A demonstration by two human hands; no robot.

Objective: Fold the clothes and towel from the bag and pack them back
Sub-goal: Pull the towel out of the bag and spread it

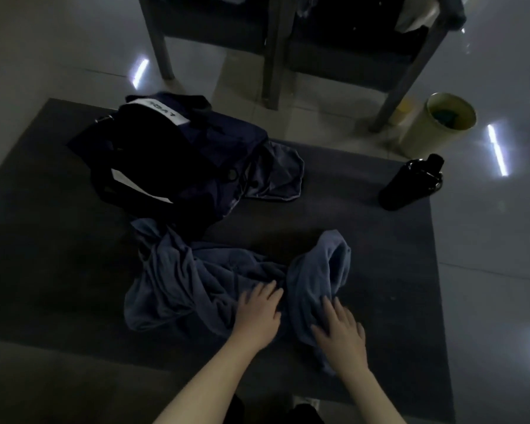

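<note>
Crumpled blue towel beside rumpled blue garment

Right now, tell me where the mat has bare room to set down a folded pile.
Bare mat lies between the grey cloth beside the bag and the black bottle, and again left of the crumpled garment, below the bag. The middle is crowded: the left hand rests on that garment, the right hand on the towel.

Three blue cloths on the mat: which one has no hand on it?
The far cloth, lying against the bag. The left hand rests on the thin crumpled cloth, the right hand on the thick cloth.
</note>
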